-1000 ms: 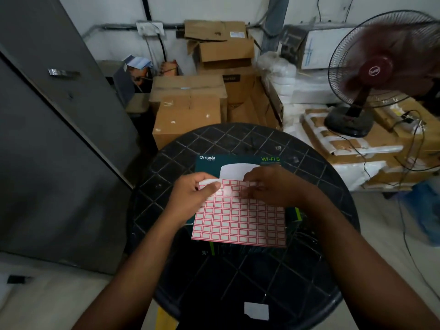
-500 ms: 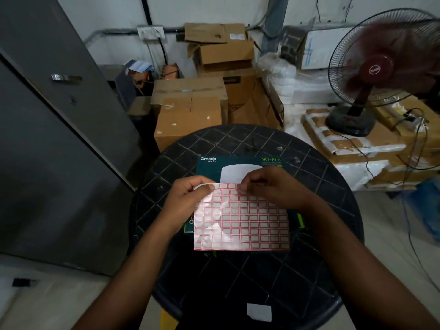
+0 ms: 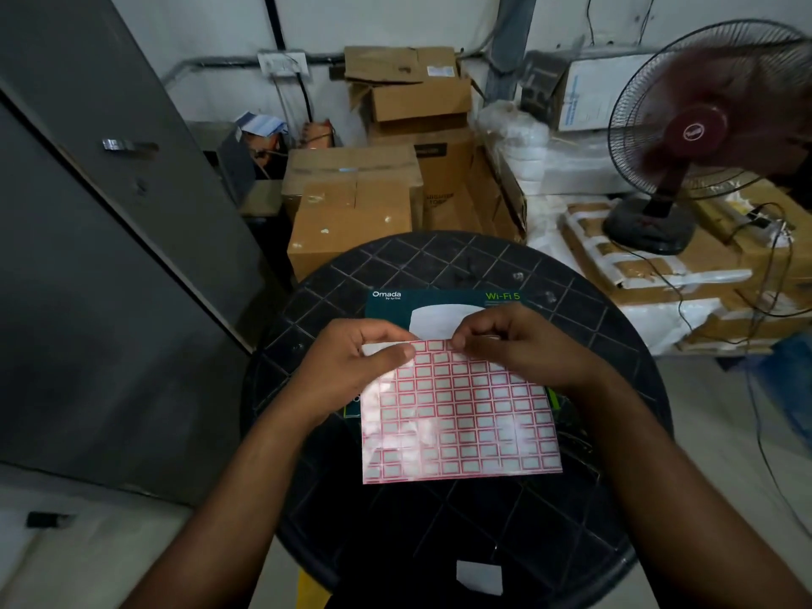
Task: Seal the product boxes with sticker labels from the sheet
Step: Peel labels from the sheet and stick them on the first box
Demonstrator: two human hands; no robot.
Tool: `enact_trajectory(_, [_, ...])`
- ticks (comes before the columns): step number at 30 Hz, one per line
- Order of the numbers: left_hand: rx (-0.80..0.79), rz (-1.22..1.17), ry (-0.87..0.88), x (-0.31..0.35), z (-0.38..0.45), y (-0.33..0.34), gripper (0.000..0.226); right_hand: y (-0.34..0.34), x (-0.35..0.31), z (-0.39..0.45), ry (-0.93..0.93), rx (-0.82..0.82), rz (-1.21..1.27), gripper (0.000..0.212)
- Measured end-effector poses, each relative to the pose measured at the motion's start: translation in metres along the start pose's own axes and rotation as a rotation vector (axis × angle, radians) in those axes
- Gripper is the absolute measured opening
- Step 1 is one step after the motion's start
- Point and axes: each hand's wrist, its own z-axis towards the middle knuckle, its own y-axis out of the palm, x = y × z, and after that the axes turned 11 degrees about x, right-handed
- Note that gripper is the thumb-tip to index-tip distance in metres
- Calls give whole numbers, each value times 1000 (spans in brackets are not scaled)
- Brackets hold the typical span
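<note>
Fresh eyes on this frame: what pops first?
The red-bordered sticker sheet at centre, its top edge pinched by the left hand and right hand. It lies over a dark green product box on the round black table. A spinning maroon fan stands far right.

Product box: "Omada" top left, "Wi-Fi 5" top right, green.

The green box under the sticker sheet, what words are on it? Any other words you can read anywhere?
"Omada": dark green product box, top left corner.
"Wi-Fi 5": same box, top right.
Tiny line under "Omada": too small to read.
Maroon hub badge of the black-caged table fan: blurred.
Brown cardboard carton print and white box label: blurred.
Red-bordered sticker sheet: blank.
</note>
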Motion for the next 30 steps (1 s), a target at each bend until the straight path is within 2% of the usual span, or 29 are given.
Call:
enact_trajectory(4, [21,-82,-81,6,-6,8,9,1,-5,-2,22,-24,58,14])
enact_trajectory(6, [36,-154,-118,5,-9,10,9,2,-5,-2,15,-4,-4,11])
enact_trajectory(7, [42,-178,-130,4,-10,11,9,5,-3,-1,-20,58,-137,11])
enact_trajectory(9, [63,-200,-148,2,-13,14,10,14,1,-2,-113,297,-501,26])
enact_trajectory(11, [105,-227,-165,0,-15,17,11,22,-3,-7,-251,524,-713,31])
enact_trajectory(12, [124,-257,-172,0,-16,18,11,26,-6,-10,-329,565,-717,27])
enact_trajectory(14, [137,-324,-179,2,-19,19,10,33,-10,-17,-417,536,-619,23])
enact_trajectory(16, [140,-381,-175,6,-21,20,16,42,-14,-23,-390,499,-482,27])
enact_trajectory(19, [137,-459,-171,10,-22,20,19,52,-18,-29,-350,566,-364,28])
enact_trajectory(25, [106,-452,-104,11,-25,18,10,55,-24,-36,-362,671,-297,27])
enact_trajectory(30, [77,-460,-65,15,-26,19,13,52,-30,-36,-381,658,-324,21])
